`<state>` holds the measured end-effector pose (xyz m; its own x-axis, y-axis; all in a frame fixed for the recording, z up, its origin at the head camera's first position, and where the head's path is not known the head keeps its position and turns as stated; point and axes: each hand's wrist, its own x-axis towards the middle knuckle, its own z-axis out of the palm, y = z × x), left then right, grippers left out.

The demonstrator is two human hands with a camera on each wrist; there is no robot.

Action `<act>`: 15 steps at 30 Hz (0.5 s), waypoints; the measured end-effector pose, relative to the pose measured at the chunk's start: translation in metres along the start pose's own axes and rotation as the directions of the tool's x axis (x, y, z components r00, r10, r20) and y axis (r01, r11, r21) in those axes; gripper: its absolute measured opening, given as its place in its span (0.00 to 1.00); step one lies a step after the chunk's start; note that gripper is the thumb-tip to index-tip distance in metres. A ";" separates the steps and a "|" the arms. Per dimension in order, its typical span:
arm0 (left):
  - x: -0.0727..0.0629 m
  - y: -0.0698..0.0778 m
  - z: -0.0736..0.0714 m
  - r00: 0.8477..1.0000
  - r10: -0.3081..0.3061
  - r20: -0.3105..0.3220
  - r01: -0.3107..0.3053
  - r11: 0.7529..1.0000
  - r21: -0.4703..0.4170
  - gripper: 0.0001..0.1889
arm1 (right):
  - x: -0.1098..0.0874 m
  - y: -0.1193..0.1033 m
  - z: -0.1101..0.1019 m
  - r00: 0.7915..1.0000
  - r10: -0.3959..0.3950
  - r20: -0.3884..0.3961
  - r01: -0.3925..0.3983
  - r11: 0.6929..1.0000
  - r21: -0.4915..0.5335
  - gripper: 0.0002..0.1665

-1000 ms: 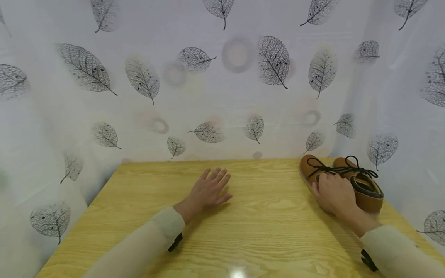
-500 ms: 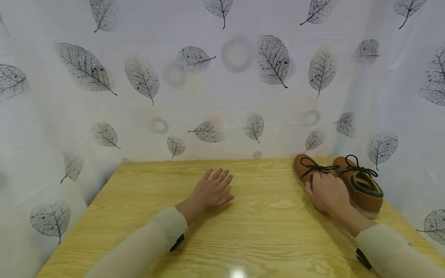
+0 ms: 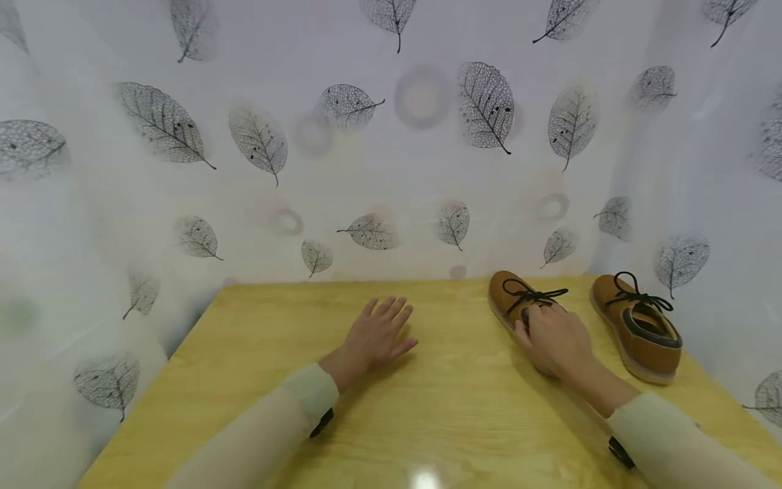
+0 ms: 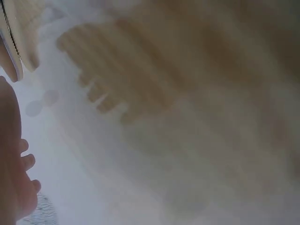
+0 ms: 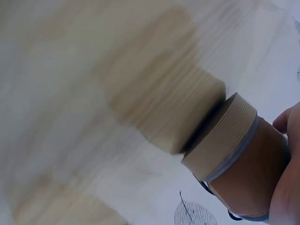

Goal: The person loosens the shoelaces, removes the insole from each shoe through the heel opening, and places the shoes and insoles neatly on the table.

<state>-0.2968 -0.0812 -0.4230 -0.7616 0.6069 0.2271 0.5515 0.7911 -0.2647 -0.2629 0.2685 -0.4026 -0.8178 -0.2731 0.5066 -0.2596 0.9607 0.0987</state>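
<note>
My right hand (image 3: pixel 559 343) grips a brown lace-up shoe (image 3: pixel 510 292) by its opening, its toe pointing to the back left. In the right wrist view the heel and pale sole of that shoe (image 5: pixel 253 171) show beside the hand (image 5: pixel 293 173); a gap under the sole suggests the heel is off the table. The matching shoe (image 3: pixel 654 346) stands on the table further right, apart from the held one. Near the table's middle my left hand (image 3: pixel 375 336) hovers or rests with fingers spread, holding nothing. The left wrist view catches the edge of that hand (image 4: pixel 14 164).
Both shoes and hands are over a yellow wood-grain table (image 3: pixel 452 387) with a glossy top. A white curtain (image 3: pixel 415 170) printed with dark leaves hangs behind the table and along both sides.
My right hand has carried one shoe leftward, opening a gap between it and the other shoe. The left hand keeps its spread pose, almost unmoved. The head view has shifted slightly.
</note>
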 end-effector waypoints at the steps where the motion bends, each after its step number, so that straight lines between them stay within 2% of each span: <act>1: 0.001 -0.001 0.000 1.000 -0.001 0.000 0.001 1.000 -0.009 0.37 | 0.002 -0.002 0.000 1.000 -0.005 -0.011 0.005 1.000 0.002 0.18; 6: 0.004 -0.004 0.001 0.999 0.031 0.022 -0.031 0.999 -0.020 0.37 | 0.008 -0.009 0.000 0.998 -0.046 -0.039 0.046 0.999 0.003 0.18; 11: 0.004 -0.003 0.001 0.999 0.041 -0.025 -0.040 0.998 0.046 0.37 | 0.008 -0.014 0.000 0.994 -0.068 -0.088 0.069 0.998 0.006 0.17; 15: 0.001 -0.001 0.004 0.997 0.069 -0.031 -0.067 0.995 0.071 0.37 | 0.004 -0.017 0.003 0.994 -0.067 -0.084 0.069 0.998 0.013 0.17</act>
<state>-0.2997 -0.0813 -0.4266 -0.7109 0.6622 0.2369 0.5754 0.7413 -0.3454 -0.2634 0.2505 -0.4053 -0.7525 -0.3318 0.5689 -0.3220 0.9389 0.1218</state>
